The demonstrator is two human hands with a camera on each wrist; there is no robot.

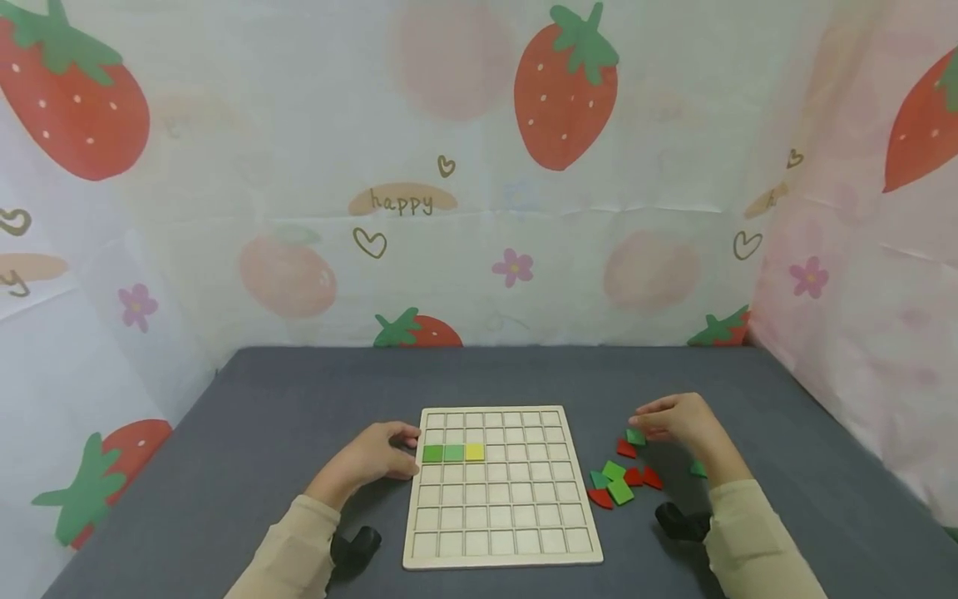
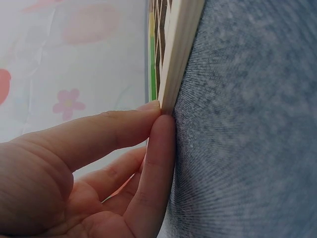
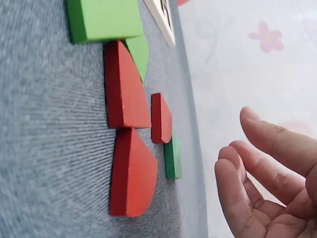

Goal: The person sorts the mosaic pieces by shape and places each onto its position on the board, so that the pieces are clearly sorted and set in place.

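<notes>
A pale wooden grid board (image 1: 501, 495) lies flat. One row holds a dark green square (image 1: 432, 453), a lighter green square (image 1: 453, 452) and a yellow square (image 1: 475, 452). My left hand (image 1: 370, 453) touches the board's left edge with thumb and fingertips, seen close up in the left wrist view. To the right of the board, my right hand (image 1: 684, 420) hovers over a green piece (image 1: 635, 437), its fingers loosely bent. The right wrist view shows nothing between thumb and fingers. Below it lie red pieces (image 3: 126, 89) and a light green block (image 3: 104, 20).
Several loose red and green pieces (image 1: 619, 491) are scattered close to the board's right edge. Another green piece (image 1: 698, 469) lies partly behind the right wrist. The dark grey table (image 1: 314, 391) ends at a strawberry-printed curtain (image 1: 479, 274).
</notes>
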